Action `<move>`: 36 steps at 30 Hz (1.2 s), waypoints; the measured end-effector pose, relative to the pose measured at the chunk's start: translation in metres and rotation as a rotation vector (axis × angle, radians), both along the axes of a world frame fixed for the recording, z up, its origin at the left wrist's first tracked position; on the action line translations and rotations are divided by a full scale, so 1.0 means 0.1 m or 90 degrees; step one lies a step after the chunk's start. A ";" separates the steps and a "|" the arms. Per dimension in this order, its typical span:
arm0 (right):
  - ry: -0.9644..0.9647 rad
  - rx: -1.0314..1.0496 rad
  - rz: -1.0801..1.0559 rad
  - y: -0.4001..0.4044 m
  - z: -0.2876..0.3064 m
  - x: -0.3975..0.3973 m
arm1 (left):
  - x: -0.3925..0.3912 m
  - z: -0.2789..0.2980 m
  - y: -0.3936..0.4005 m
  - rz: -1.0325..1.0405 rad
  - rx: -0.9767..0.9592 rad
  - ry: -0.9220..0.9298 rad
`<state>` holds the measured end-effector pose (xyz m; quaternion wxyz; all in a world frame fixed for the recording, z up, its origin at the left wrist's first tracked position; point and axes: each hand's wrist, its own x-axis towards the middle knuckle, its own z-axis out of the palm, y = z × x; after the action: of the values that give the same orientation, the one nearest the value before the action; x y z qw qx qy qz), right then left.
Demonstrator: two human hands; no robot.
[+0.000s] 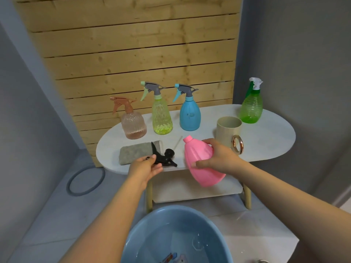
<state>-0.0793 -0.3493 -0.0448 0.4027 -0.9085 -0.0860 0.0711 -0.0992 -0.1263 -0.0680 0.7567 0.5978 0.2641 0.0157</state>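
Note:
My right hand grips a pink bottle with no sprayer on its neck, held tilted to the left above the front edge of the white oval table. A black trigger sprayer head lies on the table to its left, its thin tube pointing away. My left hand touches the sprayer head's near end with thumb and fingertips. Partly under the sprayer lies a grey folded cloth.
At the back of the table stand a brown-topped clear spray bottle, a yellow-green one, a blue one and a green one. A beige mug stands right of my hand. A blue basin with water sits below.

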 end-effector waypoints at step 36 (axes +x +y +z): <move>-0.186 0.079 -0.303 -0.29 0.00 0.11 | -0.07 0.10 -0.47 -0.291 0.186 -0.192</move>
<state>-0.0681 -0.3785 -0.0452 0.4465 -0.8772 0.0683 -0.1629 -0.1067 -0.1732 -0.0585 0.6776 0.7349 0.0023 -0.0287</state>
